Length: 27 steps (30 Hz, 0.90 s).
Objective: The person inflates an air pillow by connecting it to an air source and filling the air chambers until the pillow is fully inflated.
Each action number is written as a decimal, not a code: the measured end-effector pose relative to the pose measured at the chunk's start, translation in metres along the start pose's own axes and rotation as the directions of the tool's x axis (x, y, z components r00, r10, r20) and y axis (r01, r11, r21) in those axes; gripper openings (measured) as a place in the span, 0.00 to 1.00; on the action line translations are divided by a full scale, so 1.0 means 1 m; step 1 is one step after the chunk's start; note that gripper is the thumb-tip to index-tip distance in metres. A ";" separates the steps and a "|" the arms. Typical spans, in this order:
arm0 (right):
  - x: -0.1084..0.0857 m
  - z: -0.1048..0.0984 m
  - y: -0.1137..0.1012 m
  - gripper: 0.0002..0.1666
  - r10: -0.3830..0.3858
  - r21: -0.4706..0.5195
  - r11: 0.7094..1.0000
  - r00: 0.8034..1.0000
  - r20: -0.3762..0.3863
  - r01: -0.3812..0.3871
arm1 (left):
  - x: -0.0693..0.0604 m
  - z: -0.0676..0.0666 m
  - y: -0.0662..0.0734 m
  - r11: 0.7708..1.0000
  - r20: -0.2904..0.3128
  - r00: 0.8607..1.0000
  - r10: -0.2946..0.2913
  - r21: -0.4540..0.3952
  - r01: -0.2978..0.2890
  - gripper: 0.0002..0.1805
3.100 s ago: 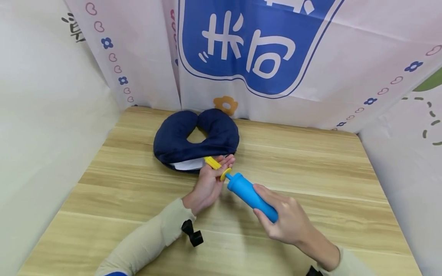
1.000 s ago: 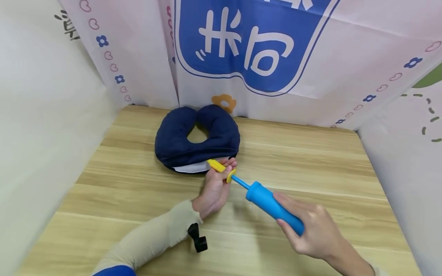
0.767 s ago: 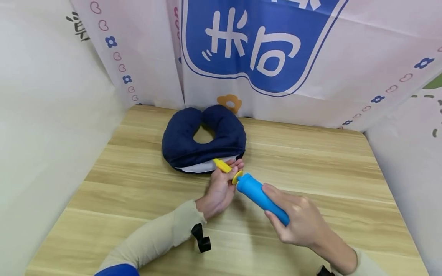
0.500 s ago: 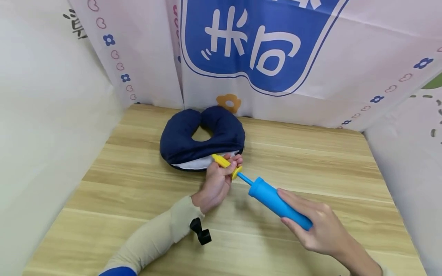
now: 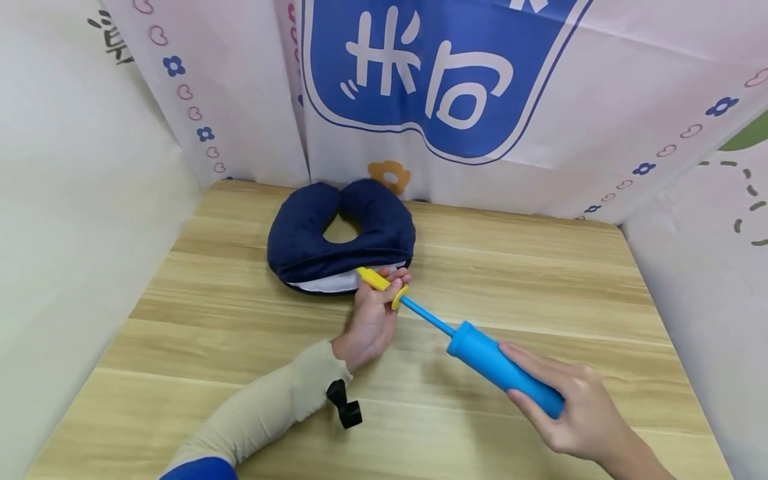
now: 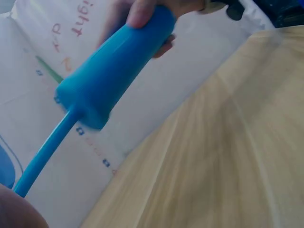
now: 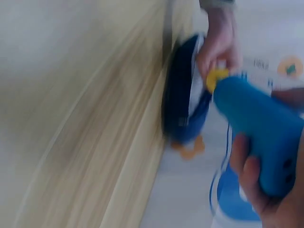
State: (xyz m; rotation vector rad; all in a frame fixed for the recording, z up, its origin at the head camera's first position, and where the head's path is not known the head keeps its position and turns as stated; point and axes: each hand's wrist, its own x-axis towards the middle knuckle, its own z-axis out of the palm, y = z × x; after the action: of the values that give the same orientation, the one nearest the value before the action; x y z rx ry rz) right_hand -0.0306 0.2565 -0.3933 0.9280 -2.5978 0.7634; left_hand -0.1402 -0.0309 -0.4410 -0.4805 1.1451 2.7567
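Observation:
A navy U-shaped pillow (image 5: 342, 243) lies at the back of the table, a white inner layer (image 5: 330, 283) showing along its front opening. My left hand (image 5: 372, 323) pinches the yellow end (image 5: 375, 279) of a hand pump at that opening; whether the yellow tip joins a valve cannot be told. A thin blue rod (image 5: 427, 316) runs from the yellow disc to the blue pump barrel (image 5: 501, 368). My right hand (image 5: 576, 403) grips the barrel's far end. In the right wrist view the barrel (image 7: 259, 128) appears large, with the pillow (image 7: 183, 95) behind it.
The wooden table (image 5: 510, 267) has a printed white cloth (image 5: 600, 120) hanging along its back edge. White walls (image 5: 78, 233) stand at the left and right. A black wrist mount (image 5: 345, 404) sits on my left sleeve (image 5: 270, 407).
My right hand has drawn the barrel away, down and to the right, after moving back and forth, and more rod shows. My left hand keeps its pinch on the yellow end.

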 end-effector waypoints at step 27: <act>-0.017 -0.011 0.004 0.46 0.046 0.025 0.999 0.998 0.041 -0.047 | 0.005 -0.003 0.008 0.997 0.051 0.997 -0.063 0.055 0.060 0.16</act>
State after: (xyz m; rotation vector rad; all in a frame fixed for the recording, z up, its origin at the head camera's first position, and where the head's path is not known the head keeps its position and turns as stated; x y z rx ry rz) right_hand -0.0199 0.2740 -0.3927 0.9023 -2.6595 0.8005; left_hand -0.1456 -0.0384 -0.4396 -0.4272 1.1678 2.6628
